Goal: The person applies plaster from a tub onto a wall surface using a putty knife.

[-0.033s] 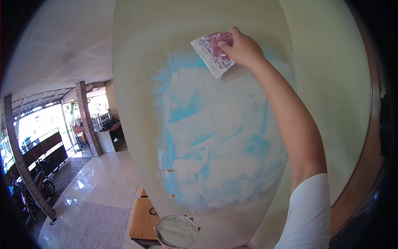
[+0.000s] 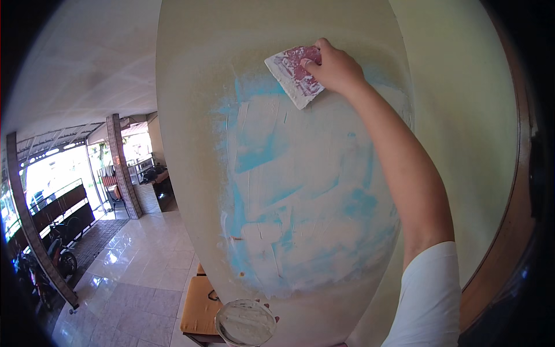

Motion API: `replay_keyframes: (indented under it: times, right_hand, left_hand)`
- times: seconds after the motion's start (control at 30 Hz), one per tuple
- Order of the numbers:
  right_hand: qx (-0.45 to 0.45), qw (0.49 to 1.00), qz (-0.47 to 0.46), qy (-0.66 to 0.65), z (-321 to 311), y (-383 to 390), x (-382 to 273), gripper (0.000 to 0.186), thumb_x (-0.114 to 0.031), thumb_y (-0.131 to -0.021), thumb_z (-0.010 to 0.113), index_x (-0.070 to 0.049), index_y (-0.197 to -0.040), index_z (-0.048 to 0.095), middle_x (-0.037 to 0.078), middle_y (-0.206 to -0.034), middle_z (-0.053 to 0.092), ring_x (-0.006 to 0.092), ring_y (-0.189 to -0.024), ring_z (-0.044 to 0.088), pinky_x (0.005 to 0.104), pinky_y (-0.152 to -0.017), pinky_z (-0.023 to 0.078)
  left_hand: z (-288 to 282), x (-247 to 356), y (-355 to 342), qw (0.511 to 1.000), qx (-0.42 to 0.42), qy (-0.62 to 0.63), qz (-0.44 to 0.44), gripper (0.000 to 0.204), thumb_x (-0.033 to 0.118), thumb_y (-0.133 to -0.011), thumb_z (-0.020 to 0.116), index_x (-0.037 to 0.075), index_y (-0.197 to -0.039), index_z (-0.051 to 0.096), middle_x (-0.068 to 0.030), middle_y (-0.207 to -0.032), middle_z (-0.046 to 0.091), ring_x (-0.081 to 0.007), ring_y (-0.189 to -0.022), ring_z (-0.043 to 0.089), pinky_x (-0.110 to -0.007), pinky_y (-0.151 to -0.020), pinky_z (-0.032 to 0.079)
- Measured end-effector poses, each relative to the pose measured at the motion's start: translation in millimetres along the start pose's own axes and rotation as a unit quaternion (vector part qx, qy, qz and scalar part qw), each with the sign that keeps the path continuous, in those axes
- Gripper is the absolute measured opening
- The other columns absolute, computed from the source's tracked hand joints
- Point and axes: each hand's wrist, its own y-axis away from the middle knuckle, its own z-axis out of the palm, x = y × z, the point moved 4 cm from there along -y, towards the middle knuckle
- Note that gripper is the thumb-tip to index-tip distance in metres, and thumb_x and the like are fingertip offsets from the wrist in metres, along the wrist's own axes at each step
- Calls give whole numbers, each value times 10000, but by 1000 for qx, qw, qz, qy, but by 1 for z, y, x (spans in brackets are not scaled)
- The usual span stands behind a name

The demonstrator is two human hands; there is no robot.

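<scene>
My right hand [image 2: 338, 69] grips a flat reddish putty scraper [image 2: 298, 75], smeared with white paste, high on the wall. Its pale straight edge points down and left, close to the wall; whether it touches cannot be told. Below it spreads a patch [image 2: 312, 156] of white putty, with light blue paint showing through in streaks. Low in the view, a round tub [image 2: 248, 322] holds whitish putty. Fingertips of my left hand [image 2: 277, 318] curl round the tub's right side; the rest of that hand is hidden.
An orange-yellow padded seat [image 2: 199, 306] stands behind the tub. Glossy tiles [image 2: 144, 260] cover the floor at left, with a pillar [image 2: 122, 168] and parked motorbikes [image 2: 63, 254] farther off. A pale green wall [image 2: 457, 144] meets the puttied wall at right, beside a brown frame [image 2: 514, 220].
My right hand and the scraper have shifted very slightly left. The tub in my left hand stays in place.
</scene>
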Motion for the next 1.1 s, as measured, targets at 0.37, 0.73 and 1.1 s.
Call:
replay_keyframes:
  times: [0.37, 0.73, 1.1]
  right_hand:
    - [61, 990, 40, 123, -36, -23, 89, 548, -487, -956, 613, -41, -1261, 524, 187, -1120, 710, 377, -1071, 677, 503, -866, 539]
    - [182, 945, -204, 178, -29, 20, 35, 232, -213, -919, 655, -131, -1132, 611, 120, -900, 697, 330, -840, 685, 459, -693, 561]
    - [85, 978, -168, 89, 9, 64, 36, 386, -50, -773, 731, -96, -1144, 636, 106, -1052, 688, 336, -1045, 626, 453, -848, 535]
  left_hand:
    - [-10, 6, 10, 998, 11, 66, -12, 803, 729, -899, 502, 199, -1498, 421, -131, -1522, 438, -385, -1416, 393, -721, -1138, 274]
    - [-4, 1, -12, 990, -2, 129, -49, 748, 693, -912, 517, 196, -1469, 466, -116, -1486, 489, -367, -1379, 441, -674, -1135, 318]
    - [-3, -6, -15, 975, -3, 205, -90, 694, 658, -925, 532, 193, -1440, 512, -102, -1450, 540, -349, -1342, 490, -627, -1131, 362]
